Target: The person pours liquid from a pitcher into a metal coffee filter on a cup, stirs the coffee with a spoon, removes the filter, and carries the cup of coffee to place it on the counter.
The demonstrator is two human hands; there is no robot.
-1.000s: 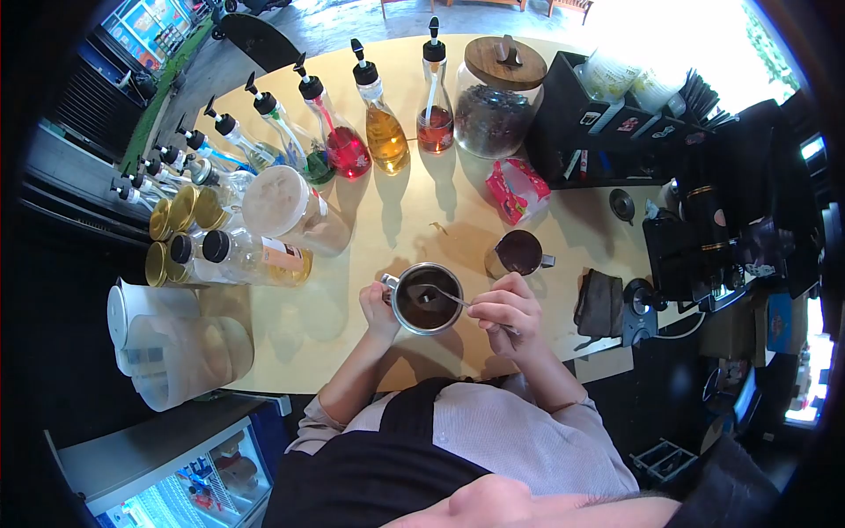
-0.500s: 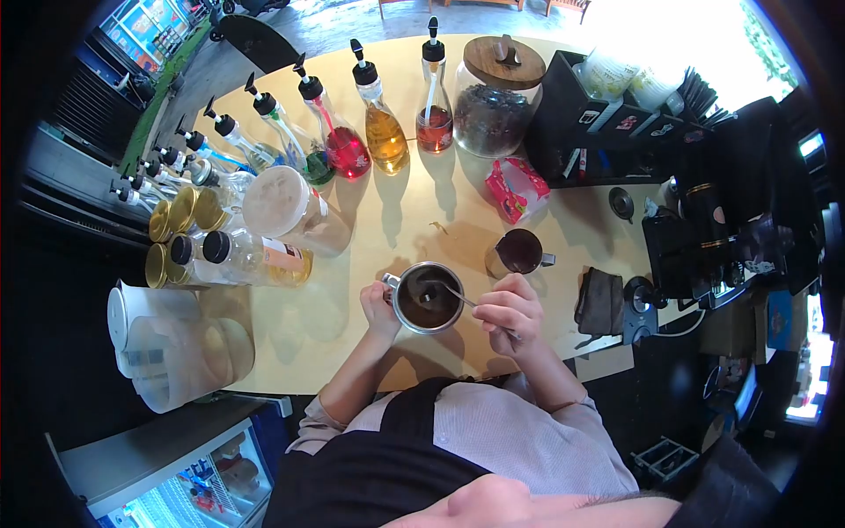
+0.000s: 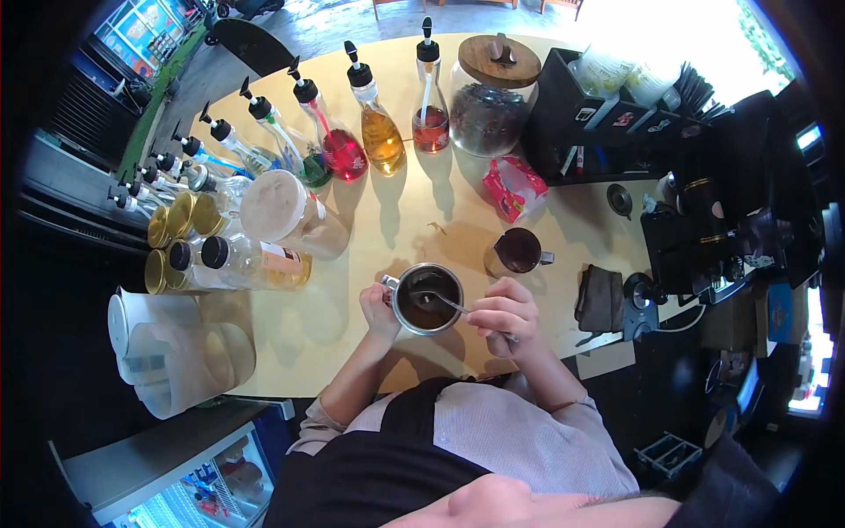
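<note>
A round metal cup point(image 3: 428, 299) with dark liquid in it stands near the table's front edge. My left hand point(image 3: 380, 310) is closed around its handle on the left side. In my right hand point(image 3: 508, 319), pinched between the fingers, is a thin metal spoon point(image 3: 453, 305) that slants down to the left over the cup's rim. Its lower end dips into the dark liquid, where a small bright spot shows. Behind my right hand stands a second cup point(image 3: 518, 251) with dark contents and a handle on its right.
Pump bottles point(image 3: 382, 141) curve along the back and left of the table point(image 3: 387, 220). A wood-lidded jar point(image 3: 493, 106), a pink packet point(image 3: 514, 187) and a black organizer point(image 3: 563, 114) are behind. A dark cloth point(image 3: 600, 300) lies right; plastic pitchers point(image 3: 189, 352) stand left.
The spoon has shifted within the metal cup, its lower end moving across the liquid, and my right hand moved slightly with it. My left hand keeps its hold. The view has shifted slightly.
</note>
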